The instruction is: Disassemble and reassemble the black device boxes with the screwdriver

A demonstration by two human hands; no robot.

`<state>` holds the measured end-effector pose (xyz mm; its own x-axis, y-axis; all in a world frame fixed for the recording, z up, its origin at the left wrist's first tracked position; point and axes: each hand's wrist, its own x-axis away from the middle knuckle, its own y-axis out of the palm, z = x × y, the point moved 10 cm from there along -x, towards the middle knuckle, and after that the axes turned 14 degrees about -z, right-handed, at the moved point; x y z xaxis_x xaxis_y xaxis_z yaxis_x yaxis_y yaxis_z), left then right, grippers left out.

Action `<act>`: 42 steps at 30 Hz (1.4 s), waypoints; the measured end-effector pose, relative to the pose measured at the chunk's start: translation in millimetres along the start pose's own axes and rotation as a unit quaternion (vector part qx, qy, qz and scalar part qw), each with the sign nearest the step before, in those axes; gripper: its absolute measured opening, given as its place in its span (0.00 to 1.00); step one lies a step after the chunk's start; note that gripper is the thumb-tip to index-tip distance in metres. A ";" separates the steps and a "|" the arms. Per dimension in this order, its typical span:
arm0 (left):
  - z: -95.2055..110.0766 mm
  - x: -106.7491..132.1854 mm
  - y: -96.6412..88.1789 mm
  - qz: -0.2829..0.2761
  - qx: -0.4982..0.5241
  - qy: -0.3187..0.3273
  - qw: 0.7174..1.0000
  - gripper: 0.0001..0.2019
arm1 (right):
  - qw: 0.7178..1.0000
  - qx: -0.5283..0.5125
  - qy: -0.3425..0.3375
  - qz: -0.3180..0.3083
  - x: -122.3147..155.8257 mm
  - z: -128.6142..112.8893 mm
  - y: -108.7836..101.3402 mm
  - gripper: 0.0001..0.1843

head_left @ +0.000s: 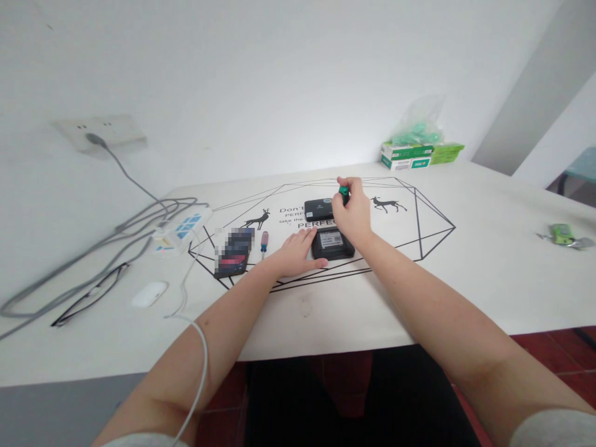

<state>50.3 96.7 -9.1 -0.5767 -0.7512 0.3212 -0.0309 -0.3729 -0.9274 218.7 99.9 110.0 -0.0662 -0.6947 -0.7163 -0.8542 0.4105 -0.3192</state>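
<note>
- Head camera: right hand (pixel 354 216) is closed around a green-handled screwdriver (pixel 343 191), held upright above the black device (pixel 333 243)
- left hand (pixel 298 253) lies flat with fingers uncurled, touching the device's left edge on the table (pixel 465 261)
- a second black unit (pixel 319 209) lies just behind it; a red-handled screwdriver (pixel 264 241) rests left of the left hand

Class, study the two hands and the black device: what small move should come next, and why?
Probably turn the screwdriver in place. The right hand grips its green handle upright over the far edge of the device, while the left hand lies flat against its left side, seemingly steadying it. The tip is hidden.
</note>
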 end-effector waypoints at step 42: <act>-3.2 0.4 1.8 -0.007 0.002 -0.006 1.000 0.59 | 0.998 0.022 -0.050 0.009 -5.2 -8.5 -5.2 0.10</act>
<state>47.5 97.5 -11.3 -0.5663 -0.7525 0.3362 -0.0348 -0.3857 -0.9220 219.1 96.4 120.7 -0.0280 -0.6259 -0.7794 -0.8294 0.4498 -0.3314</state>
